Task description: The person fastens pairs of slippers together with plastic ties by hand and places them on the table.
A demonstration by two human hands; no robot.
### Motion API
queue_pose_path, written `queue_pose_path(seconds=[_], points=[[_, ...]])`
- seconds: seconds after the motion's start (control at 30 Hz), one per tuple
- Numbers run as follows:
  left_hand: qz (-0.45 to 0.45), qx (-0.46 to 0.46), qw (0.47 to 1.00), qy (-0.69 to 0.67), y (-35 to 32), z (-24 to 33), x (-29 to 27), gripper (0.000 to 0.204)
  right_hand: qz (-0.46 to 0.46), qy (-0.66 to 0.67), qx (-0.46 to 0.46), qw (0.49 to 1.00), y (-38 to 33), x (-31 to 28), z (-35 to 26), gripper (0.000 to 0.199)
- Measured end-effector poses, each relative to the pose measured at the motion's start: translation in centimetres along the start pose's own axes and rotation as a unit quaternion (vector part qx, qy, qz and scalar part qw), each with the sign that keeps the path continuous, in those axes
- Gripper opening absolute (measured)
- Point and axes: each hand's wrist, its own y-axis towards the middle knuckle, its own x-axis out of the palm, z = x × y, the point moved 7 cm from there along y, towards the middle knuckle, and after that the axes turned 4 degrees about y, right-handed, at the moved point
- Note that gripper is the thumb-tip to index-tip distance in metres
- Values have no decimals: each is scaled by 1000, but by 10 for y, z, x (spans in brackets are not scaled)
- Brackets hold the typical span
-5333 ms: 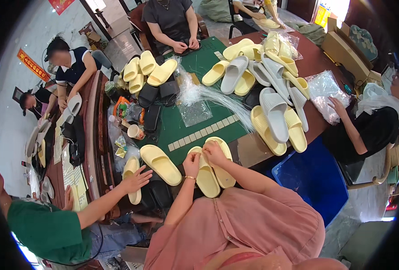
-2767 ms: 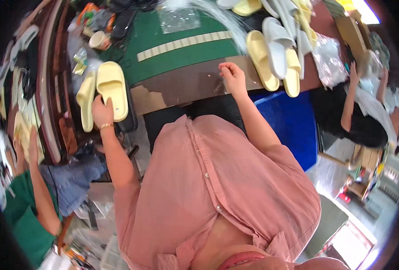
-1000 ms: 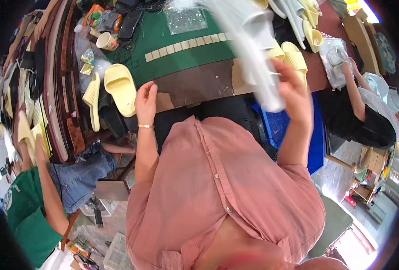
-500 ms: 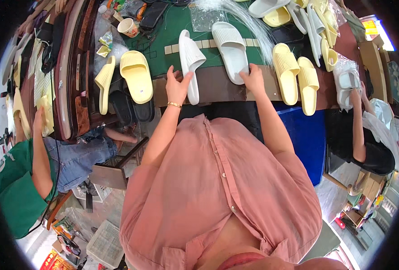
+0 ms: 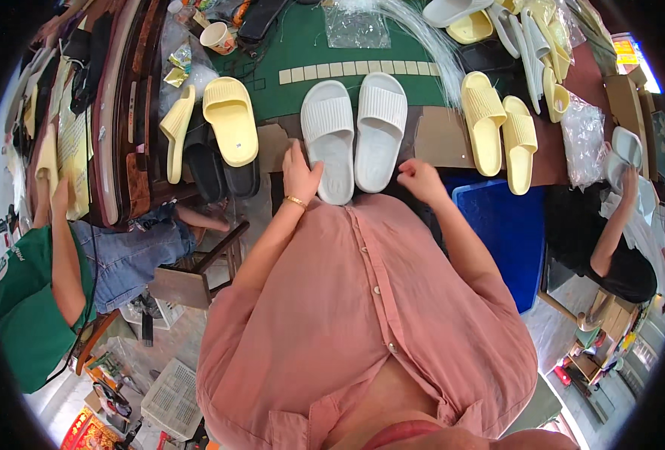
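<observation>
Two light grey slide sandals lie sole-down side by side at the table's front edge, toes pointing away from me. Beside the heel of the left grey sandal (image 5: 336, 169) is my left hand (image 5: 301, 180), fingers stretched and the thumb at the sandal's edge; I cannot tell whether it touches. My right hand (image 5: 422, 182) is just right of the right grey sandal (image 5: 377, 161), apart from it, with curled fingers and nothing visible in them. A pair of yellow slides (image 5: 238, 146) sits to the left, over black sandals (image 5: 241, 180). Another yellow pair (image 5: 486, 142) is on the right.
A green mat (image 5: 295, 45) covers the table, bearing a row of pale tiles (image 5: 358, 70), white strands (image 5: 430, 37) and a paper cup (image 5: 217, 37). More slides pile up at the back right. A blue bin (image 5: 497, 240) stands below. Co-workers (image 5: 25, 315) sit on both sides.
The left grey sandal, tilted on its side before, now lies flat. Both grey sandals have come together, the left one nearer to me. My right hand has let go and moved off to the right.
</observation>
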Motion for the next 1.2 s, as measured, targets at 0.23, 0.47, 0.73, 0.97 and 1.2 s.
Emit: queue_pose_path(seconds=[0.23,0.47,0.73,0.97,1.2], points=[[83,119,989,22,30,50,-27,54,193,-20,-185,963,53,-57,-85,20],[60,168,979,103,51,78,-5,50,187,-135,-312,922,119,-5,-146,25],[-48,130,989,44,58,60,-7,33,134,-75,-213,965,111,22,-105,11],[-11,88,996,20,95,60,12,25,195,77,-184,960,104,0,-96,11],[-58,-14,985,-163,109,57,32,26,203,64,-208,955,104,7,-95,9]])
